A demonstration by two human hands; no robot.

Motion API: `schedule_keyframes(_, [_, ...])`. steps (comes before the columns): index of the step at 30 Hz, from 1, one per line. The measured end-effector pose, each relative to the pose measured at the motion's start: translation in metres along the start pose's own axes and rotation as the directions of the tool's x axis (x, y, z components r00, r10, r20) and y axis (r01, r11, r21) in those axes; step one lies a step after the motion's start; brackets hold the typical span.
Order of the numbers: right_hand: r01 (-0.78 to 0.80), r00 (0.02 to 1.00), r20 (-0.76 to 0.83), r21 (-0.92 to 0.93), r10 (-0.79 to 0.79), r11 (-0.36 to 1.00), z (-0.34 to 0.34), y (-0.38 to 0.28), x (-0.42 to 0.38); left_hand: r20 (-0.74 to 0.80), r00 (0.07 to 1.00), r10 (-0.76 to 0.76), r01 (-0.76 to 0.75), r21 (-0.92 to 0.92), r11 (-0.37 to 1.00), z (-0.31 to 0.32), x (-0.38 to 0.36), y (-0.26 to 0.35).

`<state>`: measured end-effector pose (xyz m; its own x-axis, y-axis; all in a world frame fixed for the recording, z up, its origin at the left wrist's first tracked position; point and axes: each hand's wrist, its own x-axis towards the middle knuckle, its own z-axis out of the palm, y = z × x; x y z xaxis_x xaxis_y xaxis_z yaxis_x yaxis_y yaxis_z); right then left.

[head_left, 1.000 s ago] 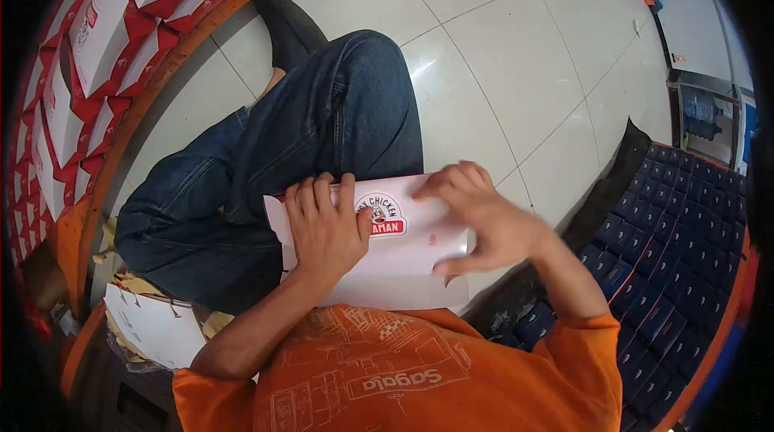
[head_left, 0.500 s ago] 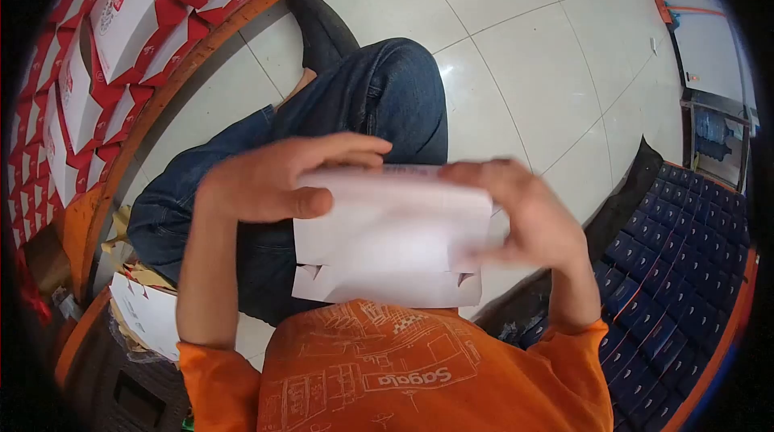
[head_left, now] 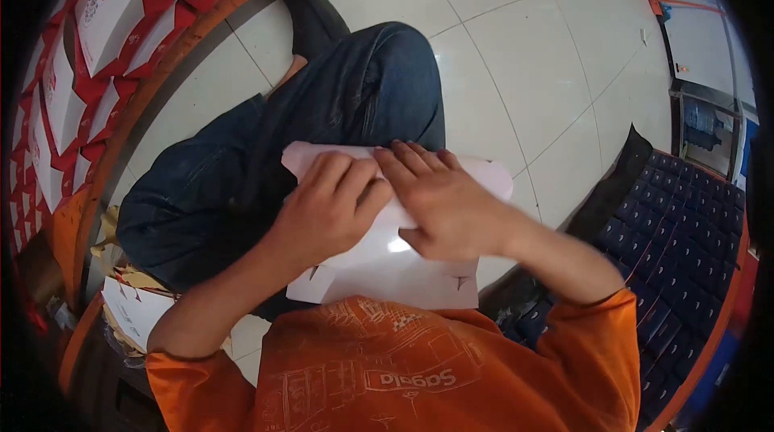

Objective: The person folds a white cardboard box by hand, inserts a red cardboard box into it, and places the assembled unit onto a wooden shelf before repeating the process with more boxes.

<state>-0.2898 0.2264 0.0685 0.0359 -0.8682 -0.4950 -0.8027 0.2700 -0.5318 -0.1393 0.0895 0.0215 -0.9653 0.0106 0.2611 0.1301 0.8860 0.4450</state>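
A white cardboard box blank lies across my lap against the orange shirt, with cut slits near its lower corners and flaps at its far edge. My left hand is closed on the blank's upper left part, its fingers bent and knuckles up; the fingertips are partly hidden. Beside it, touching near the middle, my right hand lies flat on the cardboard with fingers stretched toward the far edge and thumb apart. A bright glare spot shows on the blank below the hands.
Red and white boxes are piled at the left behind an orange rim. Rows of dark blue boxes fill the right side. Printed white card lies at lower left. Pale floor tiles stretch ahead.
Both hands have moved inward, from the blank's two sides to its upper middle, and now press on it. The blank's far part has spread wider, showing flaps at both sides.
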Motion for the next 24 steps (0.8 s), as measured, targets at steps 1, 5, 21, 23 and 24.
schedule_keyframes(1, [-0.024, 0.997, -0.082, -0.086, 0.016, 0.996, 0.015, -0.009, -0.004, 0.019, 1.0, 0.005, -0.005, -0.037, 0.999, 0.004, -0.012, 0.004])
schedule_keyframes(5, [-0.087, 0.945, -0.315, -0.516, -0.094, 0.852, 0.091, -0.022, -0.004, 0.377, 0.926, -0.024, 0.195, -0.424, 0.884, 0.005, -0.05, 0.016])
schedule_keyframes(21, [-0.6, 0.726, -0.454, -0.053, 0.516, 0.799, 0.056, 0.031, 0.006, 0.08, 0.797, -0.598, 0.603, -0.054, 0.796, 0.074, -0.005, -0.007])
schedule_keyframes(23, [-0.49, 0.706, -0.613, -0.059, 0.356, 0.87, 0.072, 0.038, 0.005, 0.048, 0.817, -0.574, 0.576, -0.053, 0.815, 0.08, -0.004, -0.01])
schedule_keyframes(24, [-0.48, 0.711, -0.611, -0.061, 0.347, 0.875, 0.076, 0.045, 0.01, -0.003, 0.835, -0.55, 0.549, -0.044, 0.834, 0.083, -0.004, -0.014])
